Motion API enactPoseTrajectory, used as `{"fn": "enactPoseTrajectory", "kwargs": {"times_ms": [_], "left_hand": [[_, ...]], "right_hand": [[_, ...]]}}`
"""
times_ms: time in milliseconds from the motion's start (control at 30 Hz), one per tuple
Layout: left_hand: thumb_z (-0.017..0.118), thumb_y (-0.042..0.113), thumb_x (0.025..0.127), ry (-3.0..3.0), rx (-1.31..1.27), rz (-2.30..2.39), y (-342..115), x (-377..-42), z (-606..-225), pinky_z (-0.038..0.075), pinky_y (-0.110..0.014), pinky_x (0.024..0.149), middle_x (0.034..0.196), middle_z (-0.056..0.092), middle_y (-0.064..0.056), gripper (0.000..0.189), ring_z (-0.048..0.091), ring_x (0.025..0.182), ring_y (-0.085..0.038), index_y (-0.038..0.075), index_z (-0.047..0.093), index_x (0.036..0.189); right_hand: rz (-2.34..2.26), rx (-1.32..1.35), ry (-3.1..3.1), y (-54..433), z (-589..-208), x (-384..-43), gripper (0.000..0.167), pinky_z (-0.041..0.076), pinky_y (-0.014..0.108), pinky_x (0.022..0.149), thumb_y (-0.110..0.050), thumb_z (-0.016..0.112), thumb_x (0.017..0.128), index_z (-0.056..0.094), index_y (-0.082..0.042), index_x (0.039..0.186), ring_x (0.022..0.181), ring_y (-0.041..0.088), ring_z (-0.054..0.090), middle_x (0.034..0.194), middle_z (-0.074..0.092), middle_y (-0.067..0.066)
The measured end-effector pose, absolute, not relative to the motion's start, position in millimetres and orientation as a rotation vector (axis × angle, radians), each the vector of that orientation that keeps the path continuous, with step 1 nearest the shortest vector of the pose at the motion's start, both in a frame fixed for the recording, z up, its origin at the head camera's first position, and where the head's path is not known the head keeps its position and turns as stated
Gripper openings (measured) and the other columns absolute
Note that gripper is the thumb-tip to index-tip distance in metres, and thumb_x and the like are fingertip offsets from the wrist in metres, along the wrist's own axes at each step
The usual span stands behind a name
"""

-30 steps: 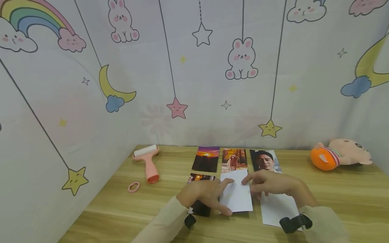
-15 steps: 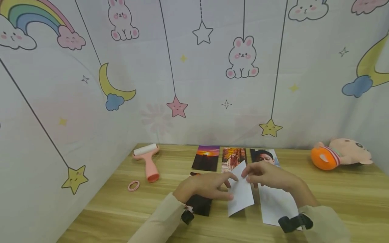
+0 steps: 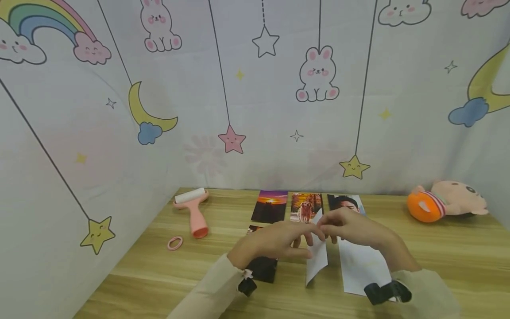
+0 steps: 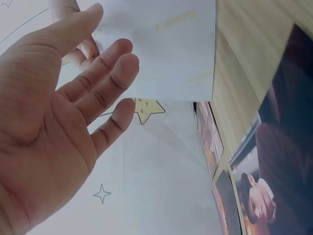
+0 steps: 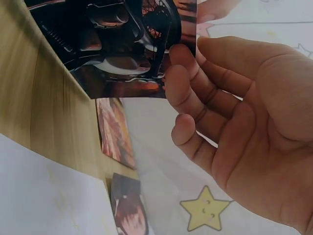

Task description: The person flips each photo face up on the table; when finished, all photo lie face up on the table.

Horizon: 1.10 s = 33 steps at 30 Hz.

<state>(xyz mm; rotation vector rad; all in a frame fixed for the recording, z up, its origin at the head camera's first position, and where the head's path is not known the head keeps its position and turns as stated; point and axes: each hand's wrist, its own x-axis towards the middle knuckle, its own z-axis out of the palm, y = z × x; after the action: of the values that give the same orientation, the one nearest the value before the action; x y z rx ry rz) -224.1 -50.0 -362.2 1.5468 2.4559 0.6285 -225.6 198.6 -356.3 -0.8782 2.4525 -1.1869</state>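
Between my hands a photo print (image 3: 318, 259) stands upright, its white back toward my left hand. The right wrist view shows a dark motorcycle picture (image 5: 127, 54) on its other side. My right hand (image 3: 354, 228) pinches its upper edge with thumb and fingertips. My left hand (image 3: 275, 241) is at the white side, fingers mostly straight and thumb apart; finger contact there is partly hidden. A face-down white print (image 3: 364, 266) lies under my right hand. Behind lie a sunset photo (image 3: 269, 207), a dog photo (image 3: 305, 207) and a partly covered portrait photo (image 3: 345, 202).
A dark photo (image 3: 260, 268) lies partly under my left hand. On the left are a pink-handled roller (image 3: 197, 217) and a pink ring (image 3: 175, 243). A plush toy (image 3: 446, 201) lies at the right. A printed cloth wall (image 3: 259, 168) borders the wooden table (image 3: 159, 283).
The print has gone from nearly flat to upright, turning its white side leftward. My left hand has shifted right, close to my right hand, which has risen slightly.
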Motion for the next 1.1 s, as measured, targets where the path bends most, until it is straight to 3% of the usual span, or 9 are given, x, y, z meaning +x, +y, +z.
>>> {"fn": "enactPoseTrajectory", "kwargs": {"times_ms": [233, 400, 767, 967, 1100], "left_hand": [[0.064, 0.022, 0.1, 2.421, 1.625, 0.634, -47, -221, -361, 0.048, -0.012, 0.067, 0.11, 0.064, 0.006, 0.041, 0.056, 0.076, 0.002, 0.023, 0.052, 0.14], [0.065, 0.02, 0.099, 2.451, 1.693, 0.578, -47, -222, -360, 0.045, -0.01, 0.069, 0.108, 0.065, 0.004, 0.031, 0.054, 0.077, 0.002, 0.015, 0.062, 0.13], [0.069, 0.019, 0.096, 2.463, 1.715, 0.592, -53, -225, -352, 0.046, -0.011, 0.073, 0.099, 0.07, 0.007, 0.012, 0.055, 0.08, 0.005, 0.012, 0.072, 0.106], [0.072, 0.021, 0.094, 2.521, 1.693, 0.635, -60, -228, -348, 0.047, -0.01, 0.072, 0.097, 0.069, 0.012, 0.01, 0.055, 0.08, 0.007, 0.016, 0.073, 0.102], [0.073, 0.019, 0.093, 2.555, 1.646, 0.7, -64, -229, -346, 0.048, -0.011, 0.074, 0.099, 0.071, 0.008, 0.011, 0.059, 0.082, 0.006, 0.015, 0.074, 0.103]], "right_hand": [[-1.18, -0.919, 2.47, 195, -354, -223, 0.02, 0.049, 0.03, 0.066, -0.022, 0.054, 0.104, 0.071, -0.012, 0.106, 0.078, 0.022, 0.059, 0.087, 0.066, 0.002], [-1.21, -0.958, 2.424, 192, -354, -222, 0.019, 0.052, 0.033, 0.07, -0.02, 0.053, 0.105, 0.069, -0.01, 0.108, 0.08, 0.02, 0.06, 0.093, 0.068, 0.002], [-1.26, -0.984, 2.419, 197, -355, -225, 0.023, 0.055, 0.037, 0.07, -0.017, 0.055, 0.104, 0.065, -0.005, 0.121, 0.078, 0.028, 0.065, 0.104, 0.07, 0.013], [-1.238, -0.956, 2.404, 206, -358, -229, 0.029, 0.054, 0.039, 0.071, -0.019, 0.053, 0.105, 0.062, -0.003, 0.127, 0.078, 0.027, 0.065, 0.109, 0.068, 0.017], [-1.174, -0.886, 2.378, 214, -361, -230, 0.032, 0.053, 0.04, 0.07, -0.021, 0.055, 0.104, 0.059, -0.005, 0.132, 0.08, 0.027, 0.065, 0.106, 0.067, 0.017]]}}
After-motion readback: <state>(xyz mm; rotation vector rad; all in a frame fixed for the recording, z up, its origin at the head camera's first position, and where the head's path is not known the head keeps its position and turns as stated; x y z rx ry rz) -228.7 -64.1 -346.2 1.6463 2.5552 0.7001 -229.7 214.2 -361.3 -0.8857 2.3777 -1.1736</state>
